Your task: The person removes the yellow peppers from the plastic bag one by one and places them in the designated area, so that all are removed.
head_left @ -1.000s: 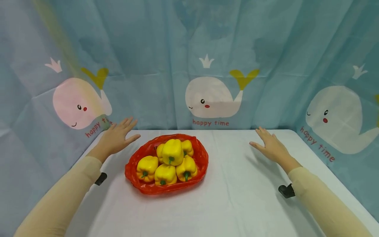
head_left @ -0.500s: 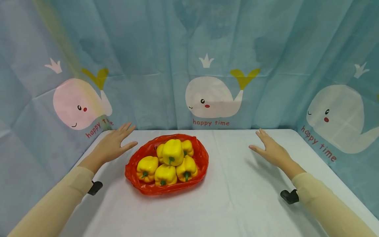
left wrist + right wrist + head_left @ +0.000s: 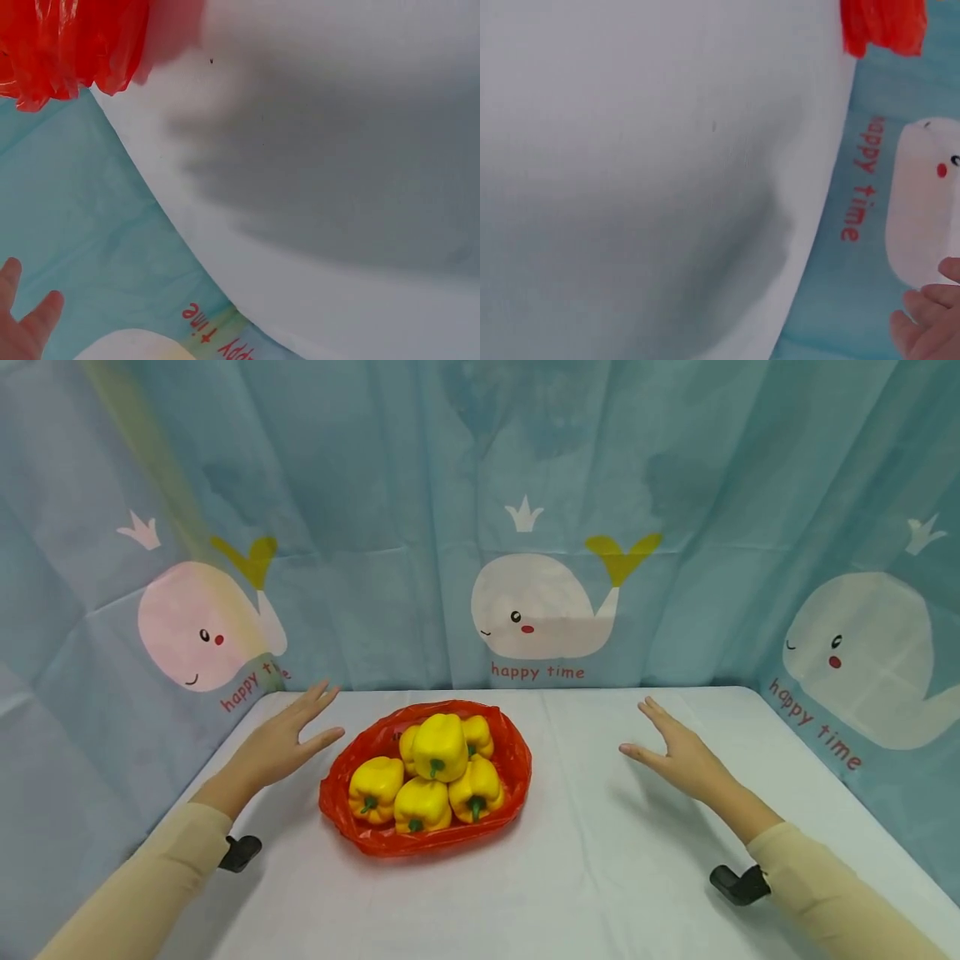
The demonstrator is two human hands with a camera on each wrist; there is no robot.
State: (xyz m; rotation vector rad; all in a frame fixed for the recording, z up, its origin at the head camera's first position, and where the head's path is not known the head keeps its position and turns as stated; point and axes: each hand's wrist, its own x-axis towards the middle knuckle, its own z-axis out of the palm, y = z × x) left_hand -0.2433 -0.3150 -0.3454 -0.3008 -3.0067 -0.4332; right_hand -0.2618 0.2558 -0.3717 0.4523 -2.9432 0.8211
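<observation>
Several yellow bell peppers [image 3: 423, 805] with green stems lie heaped in a red plastic bag [image 3: 517, 777], its mouth spread wide, left of the table's middle. To the left of the bag, my left hand [image 3: 279, 745] hovers over the table with fingers straight and spread, touching nothing. Over the right side of the table is my right hand [image 3: 686, 760], fingers also extended and holding nothing. Only some fingertips of the left hand [image 3: 30, 322] show in the left wrist view. Part of the right hand [image 3: 930, 319] appears at the lower right of the right wrist view.
A white cloth covers the table [image 3: 480, 902]. Behind it and at both sides hangs a blue curtain [image 3: 375, 568] printed with whales and "happy time". Each sleeve has a black wrist camera, the left camera [image 3: 240, 853] and the right camera [image 3: 738, 885].
My left hand has drawn back a little, down and to the left. The right hand has shifted slightly toward me. The bag and peppers stay where they were.
</observation>
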